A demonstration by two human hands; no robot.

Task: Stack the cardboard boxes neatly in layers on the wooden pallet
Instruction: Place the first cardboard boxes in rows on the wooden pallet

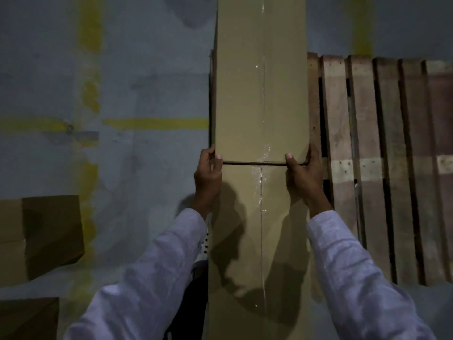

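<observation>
— Left hand (208, 173) and right hand (304, 175): what does each do?

— Each grips one near corner of the far box (259, 82), with the thumb on its top face and the fingers wrapped round its side. Neither hand is free. White sleeves (355, 278) enter from the lower edge.

— Where does that box lie?

— It runs away from the viewer along the left margin of the wooden pallet (367, 119). Its near end meets the near box (269, 241), which lies between the forearms. A dark line separates the two ends. Whether the held end rests on the slats or is slightly lifted cannot be told.

— How is this step best done?

— It reads as the final seating of a first-layer box. Keep both grips level so that the long box does not twist. Bring its long edge parallel to the slats and its taped seam into line with the seam of the near box, then close the gap at the joint. Draw the fingers out sideways as the end settles, so they are not pinched against the wood or the neighbouring box.

— Count of items?

— Cardboard boxes, four: the two long ones end to end in the middle, plus an upper left box (49, 231) and a lower left box (27, 317) on the floor (147, 82), well apart from the pallet. Pallet, one. Hands, two.
</observation>
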